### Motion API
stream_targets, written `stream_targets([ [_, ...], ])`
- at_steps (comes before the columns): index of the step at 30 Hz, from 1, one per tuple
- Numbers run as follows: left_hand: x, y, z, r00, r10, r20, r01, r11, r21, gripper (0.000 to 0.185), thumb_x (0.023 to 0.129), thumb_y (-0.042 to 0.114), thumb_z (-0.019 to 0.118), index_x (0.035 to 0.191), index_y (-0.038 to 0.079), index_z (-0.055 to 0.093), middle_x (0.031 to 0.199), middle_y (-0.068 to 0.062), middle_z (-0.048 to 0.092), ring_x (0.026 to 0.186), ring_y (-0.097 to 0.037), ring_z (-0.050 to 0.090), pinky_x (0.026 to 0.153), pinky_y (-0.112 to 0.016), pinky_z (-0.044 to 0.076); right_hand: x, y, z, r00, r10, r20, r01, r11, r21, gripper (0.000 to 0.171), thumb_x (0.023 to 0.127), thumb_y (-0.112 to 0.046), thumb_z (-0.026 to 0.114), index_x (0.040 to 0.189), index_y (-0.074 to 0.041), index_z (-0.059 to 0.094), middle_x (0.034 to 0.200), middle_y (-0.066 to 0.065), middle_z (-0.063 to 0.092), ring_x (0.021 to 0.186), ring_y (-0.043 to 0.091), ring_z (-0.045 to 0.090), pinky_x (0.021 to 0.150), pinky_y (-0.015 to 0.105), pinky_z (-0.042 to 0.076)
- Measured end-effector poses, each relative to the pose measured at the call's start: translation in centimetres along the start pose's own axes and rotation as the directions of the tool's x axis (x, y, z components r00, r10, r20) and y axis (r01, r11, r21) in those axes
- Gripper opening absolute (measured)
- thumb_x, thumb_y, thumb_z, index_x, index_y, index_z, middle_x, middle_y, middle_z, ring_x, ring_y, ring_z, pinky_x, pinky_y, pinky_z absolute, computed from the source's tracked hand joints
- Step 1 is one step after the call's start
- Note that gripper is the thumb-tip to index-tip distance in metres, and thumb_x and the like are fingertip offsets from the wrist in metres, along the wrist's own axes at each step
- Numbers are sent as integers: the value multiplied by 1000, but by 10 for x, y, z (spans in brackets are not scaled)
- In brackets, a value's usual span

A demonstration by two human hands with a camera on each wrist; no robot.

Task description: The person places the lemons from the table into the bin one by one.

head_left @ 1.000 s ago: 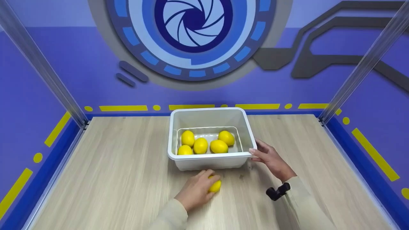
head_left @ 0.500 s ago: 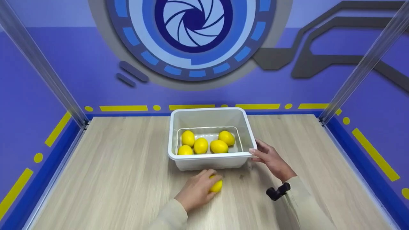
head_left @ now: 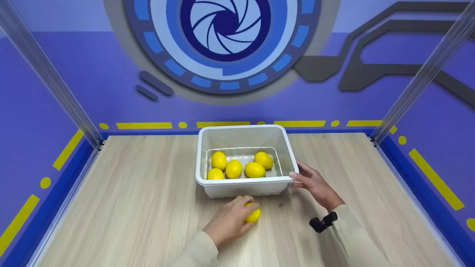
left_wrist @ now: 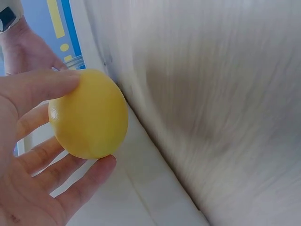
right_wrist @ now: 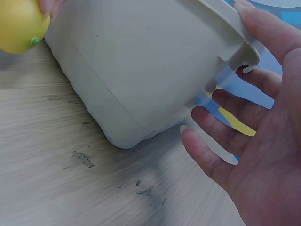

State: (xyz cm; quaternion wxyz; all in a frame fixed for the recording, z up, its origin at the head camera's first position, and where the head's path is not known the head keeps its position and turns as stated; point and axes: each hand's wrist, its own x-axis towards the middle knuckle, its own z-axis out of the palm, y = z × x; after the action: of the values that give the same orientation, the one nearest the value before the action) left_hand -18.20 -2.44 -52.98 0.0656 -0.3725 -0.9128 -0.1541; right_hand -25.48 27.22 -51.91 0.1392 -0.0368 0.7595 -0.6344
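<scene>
Left hand [head_left: 228, 221] grips a yellow lemon [head_left: 253, 215] on the wooden table [head_left: 130, 207], just in front of the white bin [head_left: 245, 190], fingers curled over the top of it. Head view hides most of the fruit under the hand; left wrist view shows the lemon [left_wrist: 89, 114] almost whole, thumb along its top, fingers [left_wrist: 84, 181] curled under it, bin wall right behind it, background blurred.

Right hand [head_left: 315, 184] at the bin's near right corner. Head view only shows a fingertip at the rim; right wrist view shows the hand [right_wrist: 263, 141] with thumb lying on the rim lip, the other fingers [right_wrist: 211, 155] spread and fairly straight, apart from the bin wall [right_wrist: 141, 61], not wrapped round anything. That view also catches the lemon [right_wrist: 21, 26] at the top left corner and dark scuff marks [right_wrist: 82, 158] on the table.

Five more lemons [head_left: 237, 166] lie inside the bin, seen in head view only. Black wrist device [head_left: 322, 221] on the right sleeve
</scene>
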Motion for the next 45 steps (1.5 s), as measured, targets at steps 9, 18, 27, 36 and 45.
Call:
stream_targets([
  [9, 0, 3, -6, 1000, 20, -20, -20, 1000, 14, 46, 83, 25, 74, 126, 20, 61, 123, -1, 58, 106, -15, 58, 88, -29, 53, 1, 0, -1, 1000, -11, 10, 11, 1000, 6, 71, 95, -31, 60, 153, -9, 25, 157, 18, 28, 122, 20, 55, 106, 50, 43],
  [18, 1, 5, -12, 999, 28, -29, -27, 999, 18, 46, 82, 25, 74, 126, 20, 61, 123, -1, 58, 106, -15, 58, 90, -29, 53, 1, 0, 0, 1000, -13, 8, 12, 1000, 26, 72, 94, -33, 61, 153, -11, 26, 158, 17, 26, 134, 37, 43, 107, 52, 42],
  [27, 2, 7, -19, 996, 55, -76, -51, 997, 55, 45, 80, 24, 76, 123, 21, 61, 121, -1, 59, 103, -15, 59, 88, -28, 54, 1, 0, 0, 1000, 5, -1, -5, 1000, 7, 71, 94, -33, 60, 153, -11, 27, 157, 17, 29, 123, 22, 54, 106, 49, 44],
  [36, 3, 10, -28, 996, 57, -69, -53, 997, 58, 45, 81, 23, 75, 124, 22, 60, 122, -1, 58, 104, -15, 58, 89, -29, 53, 1, 0, 0, 1000, 5, -4, -5, 1000, 5, 72, 94, -35, 60, 153, -11, 26, 158, 16, 27, 127, 24, 52, 103, 44, 48],
  [45, 4, 13, -36, 994, 73, -82, -68, 996, 59, 45, 80, 21, 75, 123, 21, 61, 122, -1, 58, 105, -15, 57, 90, -28, 53, 1, 0, 0, 1000, 15, -7, -15, 1000, 11, 72, 94, -34, 61, 153, -10, 26, 158, 16, 28, 124, 20, 54, 101, 40, 50],
])
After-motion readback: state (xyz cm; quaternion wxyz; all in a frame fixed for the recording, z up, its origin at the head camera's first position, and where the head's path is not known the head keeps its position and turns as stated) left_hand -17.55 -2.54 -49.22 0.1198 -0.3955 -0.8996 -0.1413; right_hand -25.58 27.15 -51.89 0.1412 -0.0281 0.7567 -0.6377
